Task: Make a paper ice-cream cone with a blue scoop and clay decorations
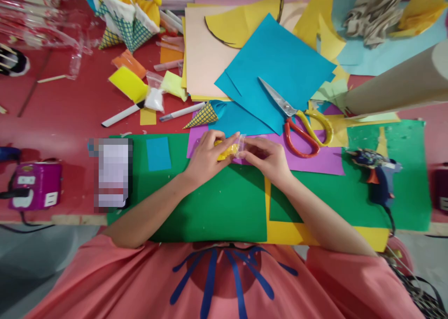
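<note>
Over the purple sheet [315, 162] my two hands meet at a small clear packet of yellow clay [227, 151]. My left hand [205, 158] has its thumb and fingers closed around the yellow part. With thumb and forefinger, my right hand [271, 158] pinches the packet's clear plastic end. Just beyond lies a paper cone [203, 117] with a yellow grid pattern and a blue top. To the right, large scissors [292, 116] with one red and one yellow handle rest partly open on blue sheets [269, 57].
Green sheets [210, 211] lie under my forearms. A phone-like blurred device [112, 172] and a blue square [158, 153] are left. A glue gun [381, 179] and a cardboard tube [395, 85] are right. Other packets [129, 83] and a white marker [121, 115] lie farther left.
</note>
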Action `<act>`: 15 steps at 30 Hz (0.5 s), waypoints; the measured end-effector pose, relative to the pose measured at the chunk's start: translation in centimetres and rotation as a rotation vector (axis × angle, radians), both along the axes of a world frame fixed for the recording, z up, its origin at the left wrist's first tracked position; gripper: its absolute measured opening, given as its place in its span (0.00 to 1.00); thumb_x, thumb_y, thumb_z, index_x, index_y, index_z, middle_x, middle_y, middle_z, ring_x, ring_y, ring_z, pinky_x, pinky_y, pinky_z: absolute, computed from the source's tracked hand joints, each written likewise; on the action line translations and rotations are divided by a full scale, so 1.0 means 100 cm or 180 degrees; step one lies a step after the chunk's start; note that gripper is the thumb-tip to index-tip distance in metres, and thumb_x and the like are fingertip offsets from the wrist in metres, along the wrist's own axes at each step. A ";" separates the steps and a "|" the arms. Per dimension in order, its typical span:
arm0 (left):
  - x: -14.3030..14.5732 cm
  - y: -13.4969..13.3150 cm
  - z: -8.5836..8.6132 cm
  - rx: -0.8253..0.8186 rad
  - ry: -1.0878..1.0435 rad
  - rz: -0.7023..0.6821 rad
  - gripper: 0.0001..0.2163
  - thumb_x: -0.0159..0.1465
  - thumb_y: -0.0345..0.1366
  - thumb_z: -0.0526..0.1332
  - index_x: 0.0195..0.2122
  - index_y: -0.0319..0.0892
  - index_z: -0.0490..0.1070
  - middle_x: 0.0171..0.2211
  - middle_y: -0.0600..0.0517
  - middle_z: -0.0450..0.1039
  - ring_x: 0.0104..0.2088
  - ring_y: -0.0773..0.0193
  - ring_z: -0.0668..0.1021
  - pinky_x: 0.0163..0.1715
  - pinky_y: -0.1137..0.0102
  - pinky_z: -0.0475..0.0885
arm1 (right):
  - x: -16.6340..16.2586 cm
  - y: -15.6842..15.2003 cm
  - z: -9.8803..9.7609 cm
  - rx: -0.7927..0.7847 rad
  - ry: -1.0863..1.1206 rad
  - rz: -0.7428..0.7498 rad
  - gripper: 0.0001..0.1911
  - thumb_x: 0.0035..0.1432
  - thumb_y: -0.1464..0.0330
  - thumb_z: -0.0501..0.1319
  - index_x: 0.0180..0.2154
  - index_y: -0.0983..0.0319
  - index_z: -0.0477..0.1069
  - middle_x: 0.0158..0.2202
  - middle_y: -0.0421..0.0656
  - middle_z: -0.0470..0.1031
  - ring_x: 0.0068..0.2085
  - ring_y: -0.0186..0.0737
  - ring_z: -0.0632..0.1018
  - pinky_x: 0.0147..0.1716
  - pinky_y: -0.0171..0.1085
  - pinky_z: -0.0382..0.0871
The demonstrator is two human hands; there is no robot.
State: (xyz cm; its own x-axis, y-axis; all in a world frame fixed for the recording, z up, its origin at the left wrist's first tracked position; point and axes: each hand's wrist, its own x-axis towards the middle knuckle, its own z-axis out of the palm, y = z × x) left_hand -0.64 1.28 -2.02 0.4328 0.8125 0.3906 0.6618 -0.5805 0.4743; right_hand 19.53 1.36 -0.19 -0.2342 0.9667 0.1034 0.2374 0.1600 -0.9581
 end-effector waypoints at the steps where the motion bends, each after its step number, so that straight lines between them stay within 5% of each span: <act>1: 0.000 0.000 0.000 0.0003 -0.0006 -0.0034 0.23 0.67 0.41 0.57 0.64 0.51 0.61 0.40 0.48 0.63 0.42 0.60 0.69 0.44 0.63 0.70 | 0.000 0.000 -0.001 -0.0037 0.0011 0.0053 0.16 0.53 0.62 0.69 0.43 0.62 0.78 0.38 0.45 0.82 0.34 0.38 0.80 0.35 0.37 0.74; 9: 0.000 -0.005 0.013 -0.0473 -0.0622 -0.0305 0.28 0.62 0.32 0.56 0.65 0.49 0.57 0.43 0.49 0.62 0.45 0.60 0.70 0.48 0.62 0.72 | 0.000 -0.001 -0.004 -0.0745 0.0662 0.0428 0.20 0.54 0.60 0.68 0.48 0.60 0.77 0.45 0.46 0.81 0.41 0.42 0.82 0.40 0.40 0.79; 15: 0.001 -0.002 0.010 -0.0599 -0.1459 -0.0208 0.15 0.59 0.29 0.62 0.47 0.46 0.68 0.43 0.51 0.70 0.46 0.62 0.75 0.46 0.65 0.74 | 0.002 0.002 0.000 -0.0801 0.0760 0.0486 0.22 0.52 0.58 0.69 0.47 0.60 0.77 0.46 0.46 0.81 0.46 0.44 0.81 0.48 0.43 0.77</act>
State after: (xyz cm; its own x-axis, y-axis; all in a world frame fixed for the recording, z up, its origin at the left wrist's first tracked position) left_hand -0.53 1.08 -1.01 0.3032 0.8641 0.4018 0.3257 -0.4903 0.8085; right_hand 19.76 1.52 -0.18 -0.3754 0.9247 -0.0636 -0.0058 -0.0710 -0.9975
